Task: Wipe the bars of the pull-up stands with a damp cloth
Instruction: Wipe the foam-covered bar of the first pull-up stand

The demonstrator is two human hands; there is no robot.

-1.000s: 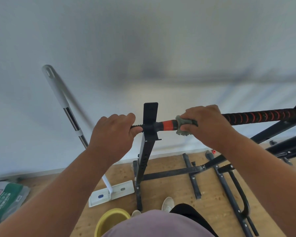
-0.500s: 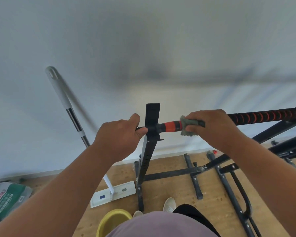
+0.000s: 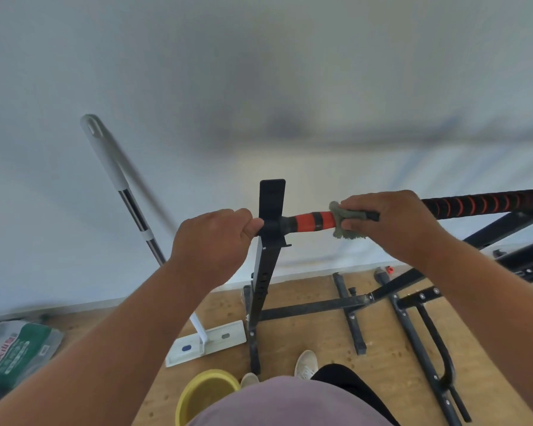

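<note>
Single head-worn wide-angle view, facing forward and down, close above both hands at the bar (image 3: 480,204), floor (image 3: 320,339) well below.

I take this for a bare home exercise room: black pull-up stands (image 3: 265,272) on a wooden floor (image 3: 320,339) against a plain white wall (image 3: 259,72), a mop (image 3: 130,204) leaning left, a yellow basin (image 3: 203,392) near my feet.
</note>
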